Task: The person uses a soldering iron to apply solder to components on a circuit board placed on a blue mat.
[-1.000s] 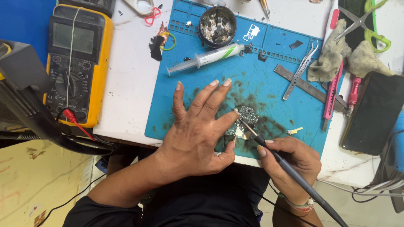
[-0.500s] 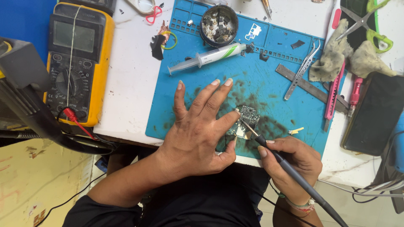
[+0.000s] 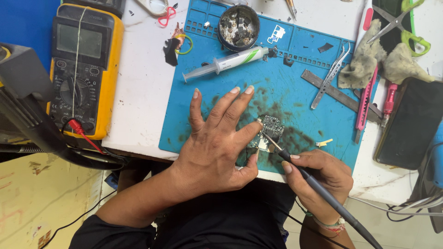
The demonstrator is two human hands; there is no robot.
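Small bare circuit board pinned flat by spread left hand on soot-stained blue mat; slim dark soldering iron pinched pen-style in right hand, tip on board.

A small circuit board lies flat on the sooty blue mat, a soldering iron tip touching it.

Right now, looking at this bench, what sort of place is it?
Most likely an electronics repair bench. A small circuit board lies on a stained blue work mat, the right hand holds a soldering iron to it, and a yellow multimeter sits nearby.
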